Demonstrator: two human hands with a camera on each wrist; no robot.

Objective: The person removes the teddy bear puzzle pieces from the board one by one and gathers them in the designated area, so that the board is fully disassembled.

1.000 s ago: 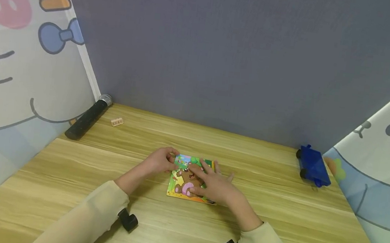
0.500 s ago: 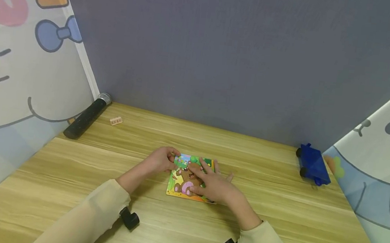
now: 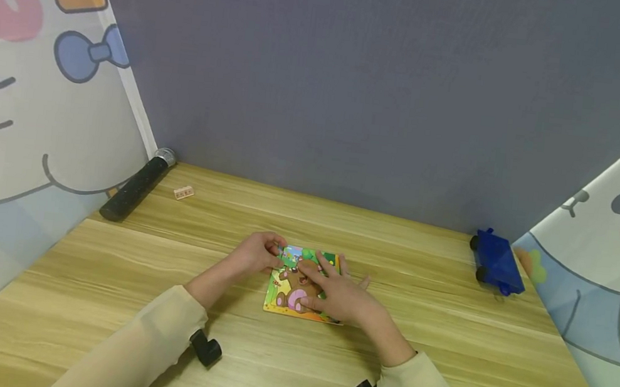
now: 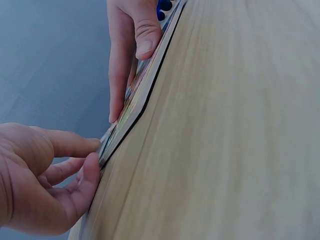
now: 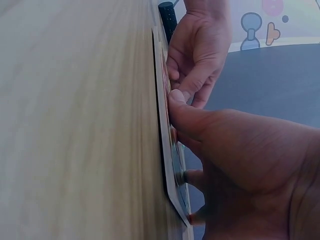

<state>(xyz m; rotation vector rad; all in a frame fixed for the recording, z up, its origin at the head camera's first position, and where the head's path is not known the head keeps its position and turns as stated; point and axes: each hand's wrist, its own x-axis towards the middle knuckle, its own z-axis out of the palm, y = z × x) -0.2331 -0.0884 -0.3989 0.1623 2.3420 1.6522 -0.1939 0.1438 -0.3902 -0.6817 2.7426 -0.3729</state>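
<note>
A thin square picture puzzle [image 3: 284, 292] with a brown cartoon bear lies flat on the wooden table. My left hand [image 3: 252, 257] is at its upper left corner, with thumb and forefinger pinching the edge there; the left wrist view shows these fingertips [image 4: 91, 165] right at the corner. Spread over the puzzle's right half is my right hand [image 3: 347, 295], its fingers stretched out and resting on the picture. In the right wrist view the right thumb [image 5: 179, 97] touches the top face near the left fingers. Part of the bear is hidden under the right hand.
A black microphone [image 3: 137, 189] lies at the table's left edge, with a small pale block [image 3: 183, 193] beside it. A blue toy cart [image 3: 498, 262] with dark wheels stands at the right. A grey partition [image 3: 354, 97] rises behind the table [image 3: 269, 366].
The left fingertips shift slightly at the puzzle's corner. The right hand stays in place on the picture, and the head view moves only a little.
</note>
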